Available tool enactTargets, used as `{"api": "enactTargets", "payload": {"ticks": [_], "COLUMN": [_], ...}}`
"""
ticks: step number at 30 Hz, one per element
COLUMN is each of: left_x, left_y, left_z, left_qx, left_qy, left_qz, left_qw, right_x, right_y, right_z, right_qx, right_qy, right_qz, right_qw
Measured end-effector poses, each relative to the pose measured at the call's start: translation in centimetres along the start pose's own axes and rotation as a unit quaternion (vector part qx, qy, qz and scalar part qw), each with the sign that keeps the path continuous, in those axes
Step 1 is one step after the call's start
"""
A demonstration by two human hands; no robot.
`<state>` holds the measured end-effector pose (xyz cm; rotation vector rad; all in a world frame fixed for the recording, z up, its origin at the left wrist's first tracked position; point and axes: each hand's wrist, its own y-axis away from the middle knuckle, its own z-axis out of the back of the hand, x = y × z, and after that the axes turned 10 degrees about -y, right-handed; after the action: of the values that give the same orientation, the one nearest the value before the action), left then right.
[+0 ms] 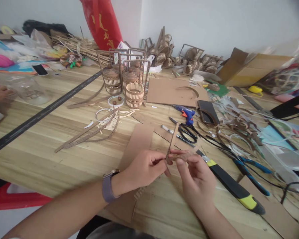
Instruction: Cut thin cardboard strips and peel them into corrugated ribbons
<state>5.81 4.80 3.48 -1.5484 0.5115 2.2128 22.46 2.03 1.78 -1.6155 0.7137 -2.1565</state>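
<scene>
Both my hands meet over the near middle of the table, working on one narrow strip of brown corrugated cardboard [173, 139]. My left hand [147, 167], with a watch on the wrist, pinches the strip's lower end. Closed on the same end from the right is my right hand [198, 174], thumb and fingers pressed together. The strip's other end points up and away. Part of it is hidden by my fingers. Beneath my left hand lies a flat cardboard piece [139, 139]. A black and yellow utility knife [229, 181] lies close to my right hand.
A blue glue gun [185, 114], black scissors [186, 132] and pliers [251, 172] lie to the right. Small stick baskets [134, 94] with tall handles stand behind, near scattered sticks [109, 121]. Another person's hand [0, 94] rests at the far left by a clear jar [33, 91].
</scene>
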Motion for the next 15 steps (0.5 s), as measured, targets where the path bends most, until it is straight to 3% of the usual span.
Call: {"api": "enactTargets", "payload": {"ticks": [3, 7, 11, 15], "left_x": [-0.07, -0.18, -0.3, -0.35], "left_y": [0.01, -0.18, -0.17, 0.03], "left_z": [0.23, 0.31, 0.23, 0.14], "left_qx": [0.012, 0.028, 0.014, 0.001], "left_qy": [-0.007, 0.045, 0.022, -0.008], "left_qz": [-0.009, -0.036, -0.027, -0.031], "left_qw": [1.0, 0.998, 0.999, 0.999], "right_x": [-0.14, -0.4, -0.4, -0.37], "right_y": [0.12, 0.2, -0.37, -0.65], "right_z": [0.0, 0.15, 0.2, 0.14], "right_qx": [-0.011, 0.021, 0.047, 0.043], "right_qy": [-0.042, 0.028, 0.115, 0.158], "right_qz": [-0.042, 0.04, 0.108, 0.127], "right_qw": [0.998, 0.999, 0.986, 0.978]}}
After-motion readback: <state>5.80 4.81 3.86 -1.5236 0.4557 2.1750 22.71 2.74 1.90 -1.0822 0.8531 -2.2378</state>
